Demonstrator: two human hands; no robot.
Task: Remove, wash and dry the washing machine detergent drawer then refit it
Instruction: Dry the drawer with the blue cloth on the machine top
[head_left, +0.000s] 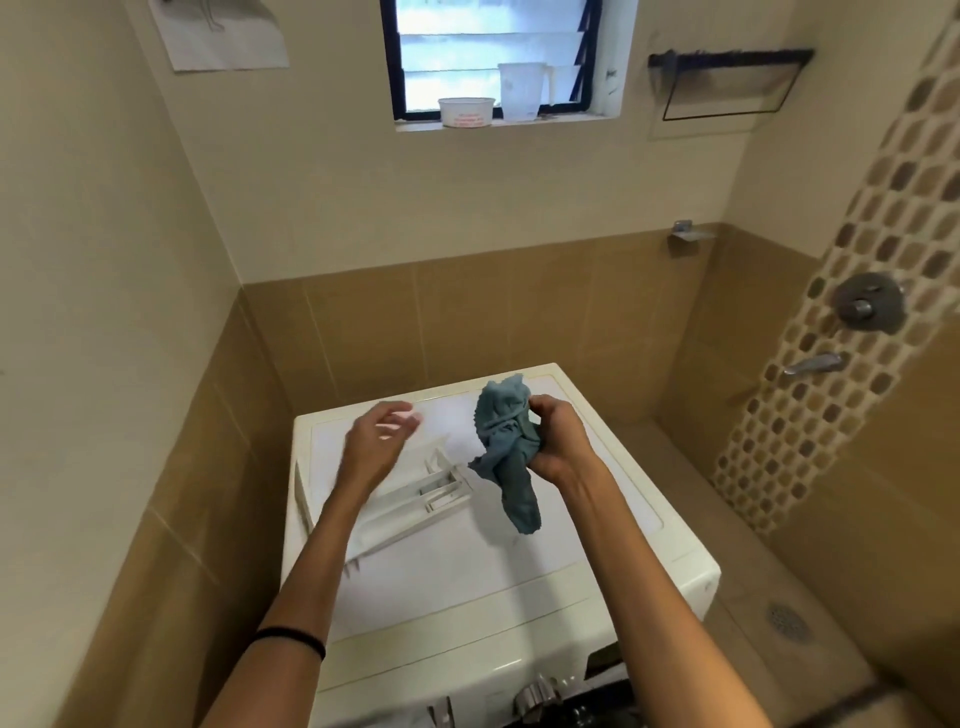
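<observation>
One detergent drawer (415, 501) lies out of its slot on the flat top of the washing machine (519, 582), on the left half of that top. Its long axis runs on a slant, from the near left to the far right. The broad front panel stands at the left end, facing the left wall. The small divided compartments sit at the far right end, pointing toward the cloth, with their open side up. The left forearm crosses the middle of the drawer and hides part of it.

The left hand (376, 441) is blurred and hovers over the drawer's far side. Its grip is spread loose, fingers apart, holding nothing. Whether it touches the drawer cannot be told.

The right hand (558, 441) is above the right half of the machine top. Its grip is pressed around one blue-grey cloth (506, 457), which is bunched above the fist and hangs in a tail below it, clear of the drawer.

One black band (291, 640) circles the left wrist. One dial (535, 693) shows on the machine's front edge. On the window sill stand two containers side by side: one low white tub (466, 111) and one taller clear jug (522, 91).
</observation>
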